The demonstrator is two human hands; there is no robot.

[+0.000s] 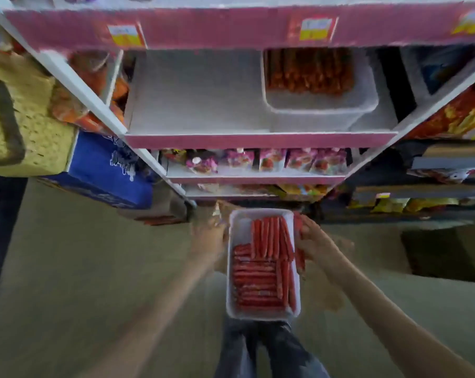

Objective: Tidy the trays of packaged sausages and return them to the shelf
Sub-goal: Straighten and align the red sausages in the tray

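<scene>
White tray [240,233] of red sausages [258,279] is low in front of the shelf [198,105], betw both hands. L hand [210,236] at left rim, grip too blurred to tell. R hand [314,241] grips a few sausages at right rim.

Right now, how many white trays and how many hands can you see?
White trays: 2, the near tray and the shelf tray.
Hands: 2, the left hand and the right hand, which grips red sausages.
Total: 4.
</scene>
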